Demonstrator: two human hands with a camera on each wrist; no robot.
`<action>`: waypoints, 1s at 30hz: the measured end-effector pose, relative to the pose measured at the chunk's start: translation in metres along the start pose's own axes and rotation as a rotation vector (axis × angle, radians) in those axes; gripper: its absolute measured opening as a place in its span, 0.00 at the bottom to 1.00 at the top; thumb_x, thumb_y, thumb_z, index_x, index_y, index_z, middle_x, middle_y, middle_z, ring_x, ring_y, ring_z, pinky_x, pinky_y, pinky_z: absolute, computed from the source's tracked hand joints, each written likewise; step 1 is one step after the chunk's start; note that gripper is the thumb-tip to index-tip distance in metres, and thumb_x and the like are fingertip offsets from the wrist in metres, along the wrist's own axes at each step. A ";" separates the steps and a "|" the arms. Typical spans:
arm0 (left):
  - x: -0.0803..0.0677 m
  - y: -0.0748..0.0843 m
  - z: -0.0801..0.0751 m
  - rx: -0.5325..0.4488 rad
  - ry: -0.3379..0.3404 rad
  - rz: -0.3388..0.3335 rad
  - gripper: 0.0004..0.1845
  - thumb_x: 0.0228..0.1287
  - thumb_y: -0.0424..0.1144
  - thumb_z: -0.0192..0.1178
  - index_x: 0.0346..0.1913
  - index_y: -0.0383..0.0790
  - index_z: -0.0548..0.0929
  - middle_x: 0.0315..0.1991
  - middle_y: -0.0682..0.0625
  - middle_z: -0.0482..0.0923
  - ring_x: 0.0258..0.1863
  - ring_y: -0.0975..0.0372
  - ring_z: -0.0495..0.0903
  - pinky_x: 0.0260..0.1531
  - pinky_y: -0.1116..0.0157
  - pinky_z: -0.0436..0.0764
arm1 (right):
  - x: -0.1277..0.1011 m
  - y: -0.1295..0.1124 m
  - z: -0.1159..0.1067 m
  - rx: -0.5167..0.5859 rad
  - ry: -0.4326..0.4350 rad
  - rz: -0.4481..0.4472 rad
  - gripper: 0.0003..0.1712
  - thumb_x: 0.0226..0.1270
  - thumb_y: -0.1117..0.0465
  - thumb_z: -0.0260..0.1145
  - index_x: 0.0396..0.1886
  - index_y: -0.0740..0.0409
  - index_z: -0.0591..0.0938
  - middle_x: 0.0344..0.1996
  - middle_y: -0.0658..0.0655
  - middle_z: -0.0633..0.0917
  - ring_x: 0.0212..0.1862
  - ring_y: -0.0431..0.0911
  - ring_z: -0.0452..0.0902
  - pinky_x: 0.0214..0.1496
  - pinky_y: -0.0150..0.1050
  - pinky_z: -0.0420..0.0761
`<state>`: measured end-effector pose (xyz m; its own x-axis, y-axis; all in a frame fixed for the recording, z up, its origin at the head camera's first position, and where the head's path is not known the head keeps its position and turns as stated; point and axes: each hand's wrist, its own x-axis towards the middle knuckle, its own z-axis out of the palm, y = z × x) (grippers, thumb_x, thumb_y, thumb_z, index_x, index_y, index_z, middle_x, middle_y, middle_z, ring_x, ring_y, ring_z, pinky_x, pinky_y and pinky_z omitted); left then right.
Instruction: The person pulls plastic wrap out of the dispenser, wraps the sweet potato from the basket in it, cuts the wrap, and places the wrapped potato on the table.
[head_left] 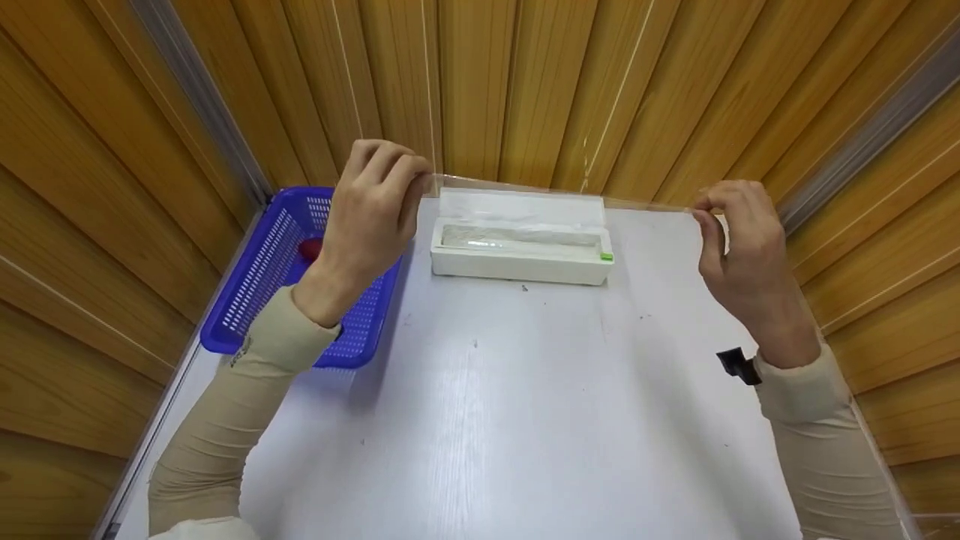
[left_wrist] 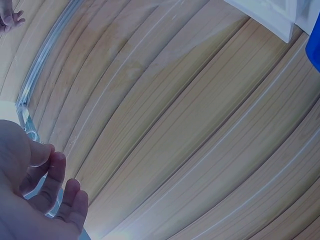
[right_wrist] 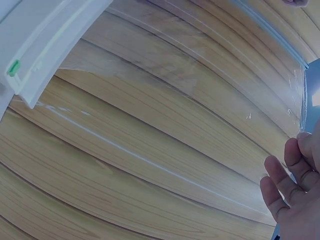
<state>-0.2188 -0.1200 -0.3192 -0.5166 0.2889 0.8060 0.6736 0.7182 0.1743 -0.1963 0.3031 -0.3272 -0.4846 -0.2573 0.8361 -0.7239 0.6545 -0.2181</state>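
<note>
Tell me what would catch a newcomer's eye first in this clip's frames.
Two raised hands: the left hand and right hand each pinch a top corner of a clear plastic film, stretched up out of a white dispenser box at the far side of the white table. Beside the left hand sits a blue basket with something red inside, all hemmed in by wooden panel walls.

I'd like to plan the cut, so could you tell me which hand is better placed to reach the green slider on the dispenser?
Probably the right hand. The green slider sits at the white dispenser's right end, nearer that hand. The left hand pinches the clear film at the far corner.
</note>
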 end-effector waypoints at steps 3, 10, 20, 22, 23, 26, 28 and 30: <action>-0.005 0.003 0.000 -0.013 0.002 0.003 0.16 0.86 0.41 0.51 0.48 0.36 0.87 0.47 0.41 0.84 0.53 0.47 0.76 0.54 0.55 0.80 | -0.007 -0.002 -0.001 -0.002 0.005 -0.008 0.02 0.71 0.80 0.64 0.39 0.74 0.80 0.39 0.70 0.83 0.45 0.64 0.75 0.57 0.36 0.69; -0.015 0.004 0.001 -0.008 -0.021 0.015 0.13 0.85 0.37 0.52 0.48 0.35 0.87 0.46 0.41 0.85 0.53 0.47 0.77 0.55 0.53 0.79 | -0.020 -0.006 -0.001 -0.047 -0.002 -0.001 0.07 0.79 0.71 0.62 0.41 0.74 0.81 0.41 0.70 0.84 0.47 0.65 0.78 0.58 0.37 0.70; -0.032 0.005 0.003 -0.035 -0.052 0.033 0.09 0.81 0.33 0.55 0.48 0.34 0.85 0.47 0.40 0.85 0.53 0.47 0.77 0.55 0.53 0.80 | -0.042 -0.011 0.004 -0.038 -0.007 -0.034 0.15 0.85 0.63 0.58 0.40 0.73 0.81 0.41 0.70 0.84 0.48 0.65 0.78 0.61 0.36 0.72; -0.036 0.005 0.003 -0.043 -0.058 0.040 0.09 0.81 0.33 0.54 0.47 0.34 0.85 0.46 0.41 0.84 0.53 0.47 0.77 0.56 0.53 0.79 | -0.047 -0.012 0.005 -0.046 -0.007 -0.039 0.17 0.85 0.62 0.58 0.39 0.73 0.81 0.41 0.70 0.84 0.47 0.64 0.79 0.60 0.35 0.72; -0.038 0.006 0.003 -0.046 -0.060 0.041 0.08 0.81 0.32 0.54 0.47 0.35 0.85 0.46 0.41 0.84 0.53 0.47 0.77 0.56 0.53 0.79 | -0.049 -0.013 0.005 -0.047 -0.006 -0.041 0.18 0.85 0.61 0.58 0.39 0.73 0.81 0.41 0.70 0.84 0.47 0.64 0.79 0.59 0.36 0.72; -0.045 0.007 0.004 -0.055 -0.065 0.040 0.08 0.80 0.31 0.55 0.47 0.35 0.84 0.46 0.41 0.84 0.53 0.47 0.77 0.57 0.54 0.79 | -0.056 -0.014 0.006 -0.054 -0.012 -0.046 0.19 0.86 0.59 0.57 0.40 0.73 0.81 0.41 0.70 0.84 0.47 0.64 0.79 0.57 0.40 0.72; -0.050 0.007 0.005 -0.054 -0.074 0.035 0.08 0.79 0.31 0.55 0.47 0.35 0.85 0.46 0.41 0.84 0.53 0.48 0.77 0.58 0.54 0.79 | -0.060 -0.015 0.007 -0.055 -0.019 -0.042 0.20 0.86 0.59 0.57 0.40 0.74 0.81 0.41 0.69 0.85 0.48 0.64 0.79 0.55 0.41 0.72; -0.054 0.008 0.006 -0.056 -0.080 0.031 0.08 0.79 0.31 0.55 0.47 0.35 0.85 0.46 0.42 0.84 0.53 0.48 0.77 0.59 0.54 0.79 | -0.065 -0.016 0.007 -0.058 -0.029 -0.035 0.16 0.84 0.63 0.59 0.41 0.74 0.81 0.41 0.70 0.85 0.48 0.64 0.79 0.55 0.41 0.71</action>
<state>-0.1888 -0.1264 -0.3646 -0.5345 0.3618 0.7638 0.7171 0.6724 0.1833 -0.1566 0.3042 -0.3814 -0.4738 -0.3008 0.8277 -0.7116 0.6845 -0.1585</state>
